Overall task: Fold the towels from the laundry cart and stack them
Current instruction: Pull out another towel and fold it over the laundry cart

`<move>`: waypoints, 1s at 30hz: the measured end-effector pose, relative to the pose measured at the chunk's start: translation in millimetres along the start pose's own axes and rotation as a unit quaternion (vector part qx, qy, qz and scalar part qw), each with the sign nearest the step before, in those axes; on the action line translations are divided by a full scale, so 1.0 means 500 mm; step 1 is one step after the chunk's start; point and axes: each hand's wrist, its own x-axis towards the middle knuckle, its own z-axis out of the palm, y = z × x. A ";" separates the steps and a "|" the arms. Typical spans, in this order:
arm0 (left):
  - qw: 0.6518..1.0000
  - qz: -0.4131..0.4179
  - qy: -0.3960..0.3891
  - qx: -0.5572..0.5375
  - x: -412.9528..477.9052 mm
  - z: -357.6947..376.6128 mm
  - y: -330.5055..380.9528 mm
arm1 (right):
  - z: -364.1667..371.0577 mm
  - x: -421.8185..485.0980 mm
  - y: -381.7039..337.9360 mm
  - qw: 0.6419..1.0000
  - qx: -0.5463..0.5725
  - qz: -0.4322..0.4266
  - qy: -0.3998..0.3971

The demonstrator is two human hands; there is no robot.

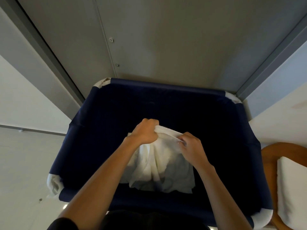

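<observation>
A white towel [159, 166] hangs bunched over the dark inside of the navy laundry cart [93, 130]. My left hand [145, 131] is shut on the towel's top edge at the left. My right hand [191, 146] pinches the same edge a little to the right and lower. The cloth drapes down between my forearms, its lower end loose inside the cart. The cart's bottom is too dark to see.
A folded white towel [292, 190] lies on a wooden surface [269, 156] at the right edge. Grey metal wall panels [166, 39] rise behind the cart. White padding [53, 183] shows at the cart's corners. A pale wall runs along the left.
</observation>
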 end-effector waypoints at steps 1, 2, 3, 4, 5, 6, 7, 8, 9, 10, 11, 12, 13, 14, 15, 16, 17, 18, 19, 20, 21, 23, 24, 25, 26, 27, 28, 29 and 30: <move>1.000 -0.005 0.010 0.013 -0.001 0.002 -0.003 | -0.005 0.003 -0.006 1.000 0.008 -0.008 0.002; 0.999 -0.006 0.023 0.022 -0.004 0.005 -0.006 | -0.010 0.006 -0.013 1.000 0.020 -0.017 0.002; 0.999 0.001 0.034 0.020 -0.006 0.009 -0.007 | -0.014 0.011 -0.023 0.999 0.035 -0.025 0.000; 0.999 0.018 0.041 0.007 -0.008 0.016 -0.006 | -0.016 0.014 -0.032 0.998 0.050 -0.032 -0.001; 0.998 0.043 0.046 -0.012 -0.010 0.023 -0.002 | -0.018 0.018 -0.043 0.997 0.063 -0.039 -0.004; 0.996 0.070 0.048 -0.032 -0.012 0.031 0.002 | -0.018 0.020 -0.054 0.996 0.079 -0.046 -0.007; 0.993 0.094 0.046 -0.048 -0.015 0.036 0.008 | -0.017 0.022 -0.062 0.994 0.094 -0.053 -0.011; 0.992 0.107 0.044 -0.058 -0.017 0.038 0.013 | -0.016 0.023 -0.069 0.993 0.103 -0.060 -0.012; 0.991 0.112 0.046 -0.062 -0.018 0.039 0.015 | -0.016 0.024 -0.074 0.992 0.104 -0.065 -0.011; 0.991 0.110 0.054 -0.062 -0.019 0.039 0.016 | -0.016 0.024 -0.077 0.993 0.098 -0.068 -0.009; 0.990 0.108 0.069 -0.059 -0.018 0.038 0.016 | -0.017 0.024 -0.079 0.994 0.091 -0.067 -0.007; 0.989 0.108 0.087 -0.059 -0.017 0.036 0.017 | -0.020 0.025 -0.080 0.994 0.083 -0.063 -0.010; 0.986 0.110 0.105 -0.064 -0.017 0.034 0.020 | -0.022 0.026 -0.080 0.995 0.076 -0.058 -0.014; 0.984 0.108 0.119 -0.074 -0.016 0.032 0.020 | -0.025 0.027 -0.077 0.996 0.069 -0.052 -0.016; 0.983 0.104 0.129 -0.083 -0.014 0.029 0.020 | -0.027 0.028 -0.073 0.997 0.061 -0.044 -0.019; 0.982 0.096 0.134 -0.089 -0.012 0.026 0.018 | -0.029 0.029 -0.066 0.998 0.051 -0.038 -0.023; 0.983 0.086 0.135 -0.094 -0.010 0.023 0.015 | -0.031 0.028 -0.057 0.998 0.039 -0.032 -0.029; 0.983 0.075 0.133 -0.100 -0.009 0.022 0.010 | -0.033 0.028 -0.049 0.999 0.030 -0.024 -0.037; 0.984 0.065 0.129 -0.104 -0.009 0.021 0.005 | -0.035 0.027 -0.042 0.999 0.028 -0.014 -0.044; 0.985 0.056 0.124 -0.105 -0.008 0.021 0.002 | -0.037 0.026 -0.040 0.998 0.034 -0.008 -0.045; 0.987 0.051 0.112 -0.103 -0.007 0.021 0.001 | -0.039 0.025 -0.041 0.998 0.049 -0.005 -0.043; 0.993 0.056 0.054 -0.094 -0.005 0.026 0.003 | -0.040 0.023 -0.049 0.996 0.087 -0.016 -0.034; 0.994 0.063 0.016 -0.091 -0.005 0.031 0.005 | -0.041 0.023 -0.053 0.995 0.095 -0.026 -0.034; 0.993 0.072 -0.017 -0.090 -0.006 0.037 0.006 | -0.041 0.023 -0.056 0.994 0.096 -0.036 -0.038; 0.992 0.079 -0.038 -0.091 -0.006 0.040 0.007 | -0.042 0.022 -0.057 0.994 0.095 -0.043 -0.041; 0.991 0.083 -0.047 -0.090 -0.006 0.043 0.005 | -0.044 0.022 -0.056 0.993 0.102 -0.045 -0.041; 0.991 0.085 -0.053 -0.086 -0.007 0.045 0.004 | -0.047 0.022 -0.055 0.992 0.111 -0.045 -0.041; 0.991 0.085 -0.058 -0.079 -0.007 0.045 0.002 | -0.051 0.022 -0.052 0.991 0.115 -0.048 -0.040; 0.992 0.082 -0.065 -0.069 -0.008 0.045 0.002 | -0.054 0.021 -0.050 0.991 0.115 -0.054 -0.042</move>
